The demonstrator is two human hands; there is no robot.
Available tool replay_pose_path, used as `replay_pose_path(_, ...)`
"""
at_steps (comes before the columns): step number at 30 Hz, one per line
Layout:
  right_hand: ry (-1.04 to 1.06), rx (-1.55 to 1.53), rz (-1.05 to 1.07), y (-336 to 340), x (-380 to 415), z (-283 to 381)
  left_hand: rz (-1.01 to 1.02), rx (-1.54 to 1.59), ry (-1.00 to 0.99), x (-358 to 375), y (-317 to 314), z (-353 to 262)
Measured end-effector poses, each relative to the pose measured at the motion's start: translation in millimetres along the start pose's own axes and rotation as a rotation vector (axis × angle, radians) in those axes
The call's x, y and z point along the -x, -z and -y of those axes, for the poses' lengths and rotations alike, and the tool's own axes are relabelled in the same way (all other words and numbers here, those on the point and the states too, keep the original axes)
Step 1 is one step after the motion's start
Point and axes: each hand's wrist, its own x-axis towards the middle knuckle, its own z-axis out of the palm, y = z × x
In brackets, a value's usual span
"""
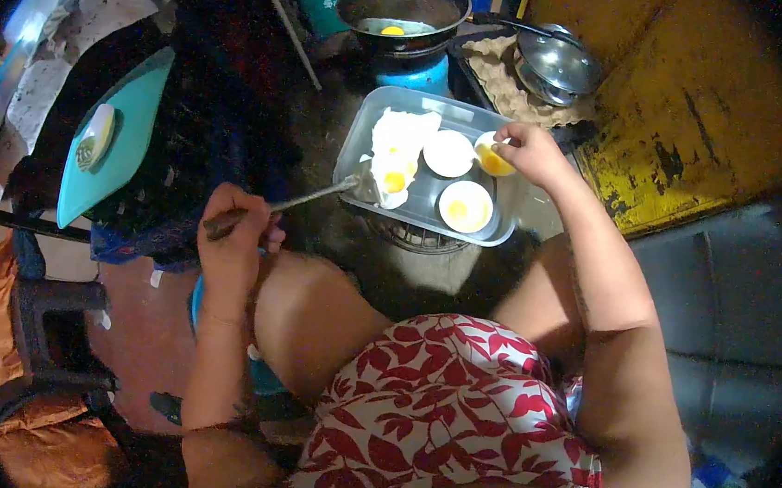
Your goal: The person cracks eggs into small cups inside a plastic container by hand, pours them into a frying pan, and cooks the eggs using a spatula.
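Gripping a spatula (306, 199) in the closed left hand (235, 235), blade under a fried egg (393, 177) at the tray's (504, 231) left side; farther right, pinching a small egg-filled bowl (492, 157) with the right hand (531, 151), inside the tray.

Red garment with white leaf print, sleeveless, bare arms, no rings or watch visible on hands

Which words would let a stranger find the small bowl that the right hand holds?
Start at the clear rectangular tray below the dark pan. Three small bowls sit in it; take the bowl at the far right corner. Only it is pinched by the right hand and shows orange yolk.
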Motion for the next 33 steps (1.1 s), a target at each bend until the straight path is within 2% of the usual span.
replay_pose_path(4, -0.034, -0.02, 0.003, -4, -6, -3, 0.003, 0.075, 0.012, -2, -3, -1)
replay_pose_path(6, -0.037, -0.036, -0.006, -4, -8, -2, 0.028, 0.006, -0.068, -10, -4, -4)
replay_pose_path(14, -0.014, -0.09, -0.025, -10, -11, -9, 0.051, -0.129, -0.024, -22, -18, -36)
replay_pose_path(16, -0.012, -0.026, -0.043, -9, -9, 1, 0.035, -0.141, -0.015, -28, -17, -38)
replay_pose_path(18, 0.027, 0.067, 0.018, -11, -6, 21, 0.119, -0.095, -0.044, -40, -9, -28)
replay_pose_path(20, 0.294, 0.173, 0.002, -34, -14, 23, 0.112, -0.08, -0.04, -44, -7, -24)
replay_pose_path(22, 0.373, 0.236, 0.082, -49, -13, 54, 0.101, -0.065, -0.029, -47, -2, -20)
replay_pose_path(25, 0.414, 0.326, 0.137, -97, -31, 76, 0.088, -0.008, -0.002, -51, 8, -16)
replay_pose_path(26, 0.4, 0.371, 0.223, -111, -41, 83, 0.091, -0.016, 0.007, -53, 12, -13)
replay_pose_path(33, 0.354, 0.533, 0.235, -159, -64, 111, 0.081, 0.004, 0.017, -55, 26, -4)
